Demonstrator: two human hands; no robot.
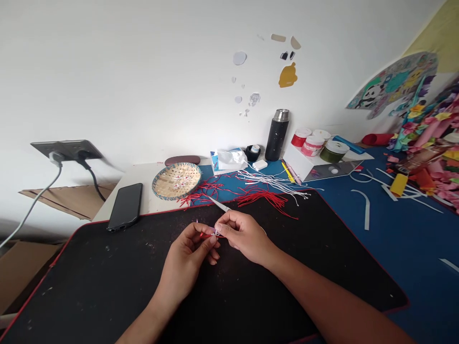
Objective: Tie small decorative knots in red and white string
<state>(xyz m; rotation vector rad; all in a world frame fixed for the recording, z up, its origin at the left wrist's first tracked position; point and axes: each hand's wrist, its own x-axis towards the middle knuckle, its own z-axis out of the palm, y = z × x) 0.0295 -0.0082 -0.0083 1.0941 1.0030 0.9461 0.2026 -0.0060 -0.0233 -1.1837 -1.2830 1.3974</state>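
Above the black mat [107,286], my left hand [188,253] pinches a small piece of red and white cord [216,233] between thumb and forefinger. My right hand [247,236] meets it from the right, with its thumb and forefinger closed on the white part of the same cord. The fingertips hide most of the piece, so its exact shape is unclear. Just beyond my right hand lies a pointed metal blade [218,204], partly covered by that hand. Bundles of red cords [263,197] and white cords [276,180] spread behind the hands.
A woven basket [163,184] with small red-white pieces sits behind, near a phone [125,206]. Along the wall stand a tissue pack [227,162], a black flask [277,136] and several paint jars [333,151]. Paper strips [365,208] and colourful paper [423,177] lie right.
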